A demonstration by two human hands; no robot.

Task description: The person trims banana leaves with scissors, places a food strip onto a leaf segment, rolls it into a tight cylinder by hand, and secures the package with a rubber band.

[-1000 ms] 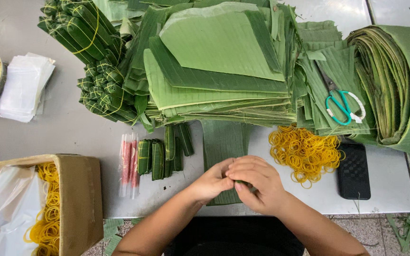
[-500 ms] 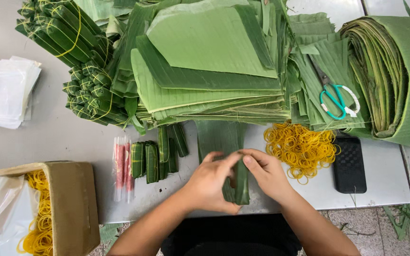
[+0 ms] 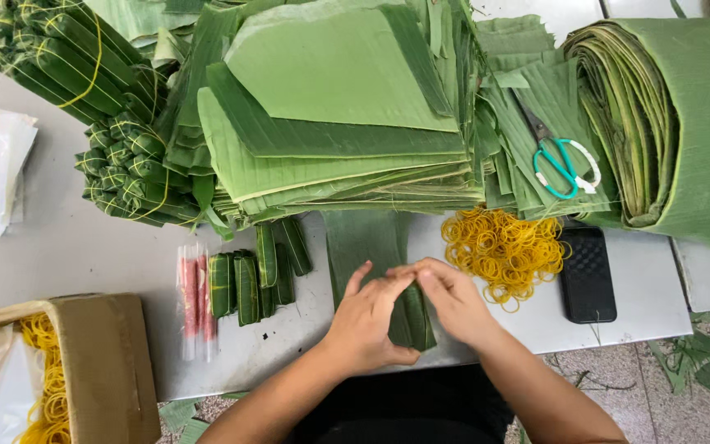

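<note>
With both the left hand [image 3: 363, 325] and right hand [image 3: 454, 300] closed around the small folded green banana-leaf parcel [image 3: 411, 316] (lower centre of the frame), keep each fold pinched tight against the grey table [image 3: 84, 255].

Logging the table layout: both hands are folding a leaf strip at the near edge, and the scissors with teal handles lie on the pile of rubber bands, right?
Not quite. The head view shows the scissors lying on the stacked green leaves, above the rubber bands, not on them. The rest holds: left hand and right hand are folding the leaf strip.

Matt ribbed banana leaves [image 3: 338, 74], glossy plastic scissor handles [image 3: 566, 168], cardboard box [image 3: 108, 362]
</note>
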